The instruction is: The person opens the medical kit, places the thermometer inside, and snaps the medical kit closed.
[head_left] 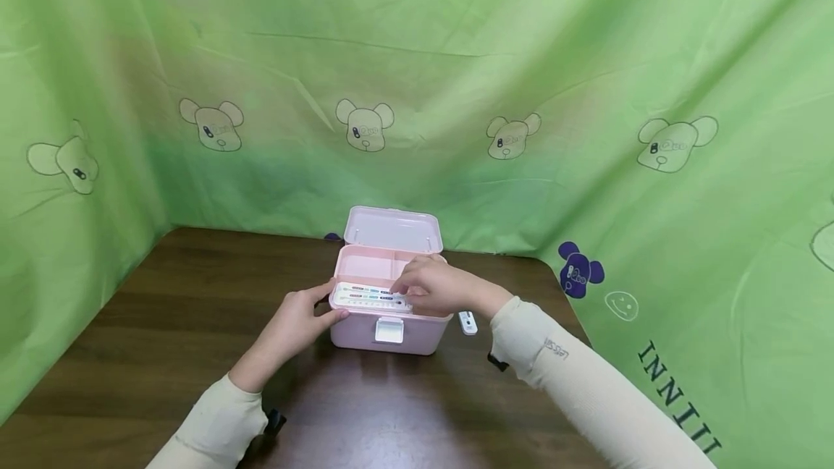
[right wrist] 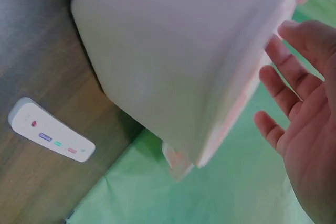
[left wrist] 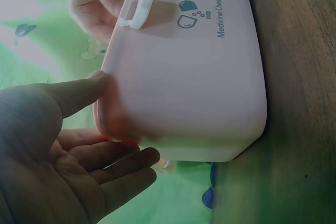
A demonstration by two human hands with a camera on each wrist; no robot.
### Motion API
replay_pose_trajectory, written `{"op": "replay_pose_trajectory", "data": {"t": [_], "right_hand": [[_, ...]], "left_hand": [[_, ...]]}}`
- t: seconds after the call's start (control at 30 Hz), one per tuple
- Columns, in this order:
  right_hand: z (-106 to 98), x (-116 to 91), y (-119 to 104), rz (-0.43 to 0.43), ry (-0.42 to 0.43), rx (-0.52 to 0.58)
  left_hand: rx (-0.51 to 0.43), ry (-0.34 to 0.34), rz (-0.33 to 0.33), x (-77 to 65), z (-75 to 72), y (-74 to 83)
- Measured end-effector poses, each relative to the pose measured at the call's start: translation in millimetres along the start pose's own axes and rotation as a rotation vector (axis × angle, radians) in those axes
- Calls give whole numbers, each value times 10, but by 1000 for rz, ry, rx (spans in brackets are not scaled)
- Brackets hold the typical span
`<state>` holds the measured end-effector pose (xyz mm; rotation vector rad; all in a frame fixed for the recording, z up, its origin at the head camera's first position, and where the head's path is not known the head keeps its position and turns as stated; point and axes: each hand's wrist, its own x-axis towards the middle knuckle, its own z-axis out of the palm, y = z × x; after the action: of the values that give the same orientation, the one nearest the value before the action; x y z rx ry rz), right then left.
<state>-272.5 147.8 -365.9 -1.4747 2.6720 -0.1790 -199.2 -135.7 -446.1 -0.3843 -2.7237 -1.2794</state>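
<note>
One stick (head_left: 365, 290) partly behind right hand (head_left: 438, 288)

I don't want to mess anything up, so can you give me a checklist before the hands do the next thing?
1. Pink box held steady: ok, the left hand holds its front left corner.
2. Lid out of the way: ok, it stands open at the back.
3. White sticks inside: ok, they lie along the front of the box.
4. Right hand has a stick: cannot tell, its fingertips are over the box but partly hidden.
5. No stick left outside: not ok, a loose stick lies on the table, right of the box.
</note>
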Motion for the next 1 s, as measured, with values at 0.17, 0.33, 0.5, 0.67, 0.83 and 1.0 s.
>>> {"op": "replay_pose_trajectory", "data": {"t": [0.17,0.33,0.5,0.67,0.83,1.0], "right_hand": [[-96,-136,75,43,63,43],[-122,-275,138,95,163,75],[-60,-443,185,157,295,148],[68,-559,233,235,403,136],[177,-674,292,282,505,149],[322,-804,372,328,584,137]], "left_hand": [[-2,-1,-10,7,16,15],[1,-2,-9,-2,11,16],[-4,-15,-13,-7,29,14],[-10,-18,-13,-18,31,15],[-15,-26,-24,-25,30,23],[-12,-27,-17,-12,14,23]]}}
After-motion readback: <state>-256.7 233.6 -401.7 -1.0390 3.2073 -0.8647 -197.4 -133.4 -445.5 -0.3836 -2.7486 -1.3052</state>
